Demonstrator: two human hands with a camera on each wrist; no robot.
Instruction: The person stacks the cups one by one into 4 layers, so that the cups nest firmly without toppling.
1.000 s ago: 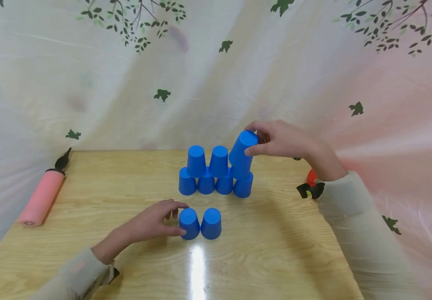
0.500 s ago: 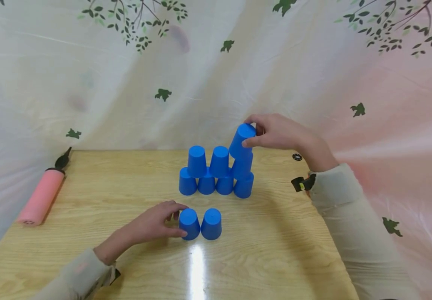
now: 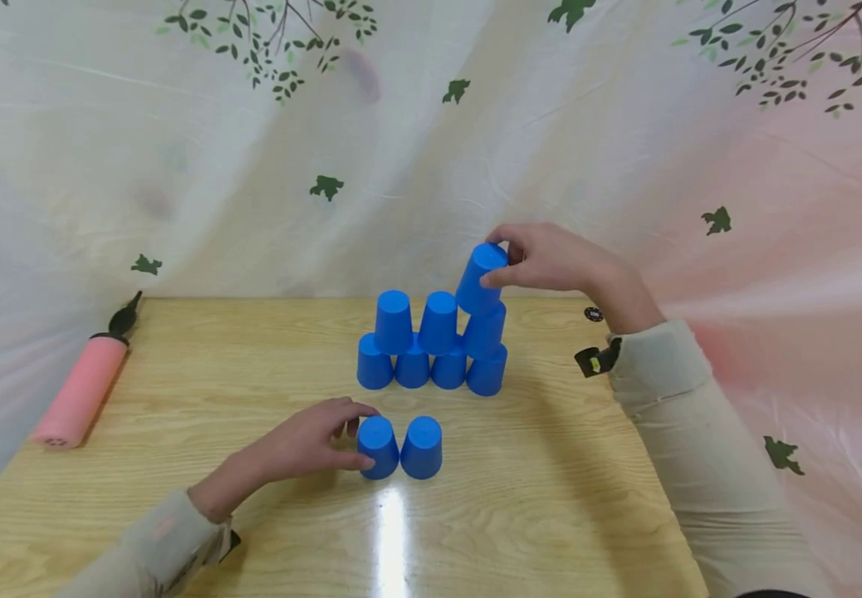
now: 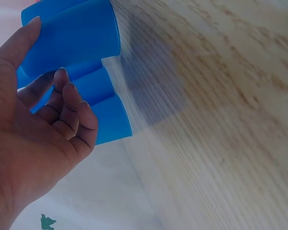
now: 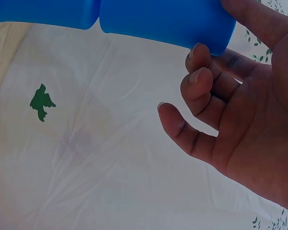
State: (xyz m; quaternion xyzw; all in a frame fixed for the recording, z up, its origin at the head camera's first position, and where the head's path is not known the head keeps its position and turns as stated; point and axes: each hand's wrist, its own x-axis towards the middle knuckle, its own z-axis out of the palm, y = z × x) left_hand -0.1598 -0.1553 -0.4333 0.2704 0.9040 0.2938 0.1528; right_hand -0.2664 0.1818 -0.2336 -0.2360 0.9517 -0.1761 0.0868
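Observation:
My right hand (image 3: 554, 259) pinches an upside-down blue cup (image 3: 478, 286) between thumb and fingers, right above the right cup of the second tier (image 3: 485, 334). In the right wrist view the held cup (image 5: 158, 24) lies end to end with that lower one (image 5: 48, 12). Two more cups, a left (image 3: 394, 322) and a middle one (image 3: 439, 322), make up the rest of this tier. Beneath runs a bottom row of several blue cups (image 3: 374, 365). Nearer me, my left hand (image 3: 311, 440) grips the left (image 3: 379, 448) of two cups; the other (image 3: 421, 448) stands beside it.
A pink hand pump (image 3: 83, 390) with a black nozzle lies at the left of the wooden table (image 3: 252, 357). A small black disc (image 3: 593, 314) sits near the back right edge. A pale curtain (image 3: 252, 208) with printed leaves hangs directly behind the table.
My right hand has risen slightly and drifted left with the cup, uncovering more of the second-tier cup below. My left hand has stayed at its cup.

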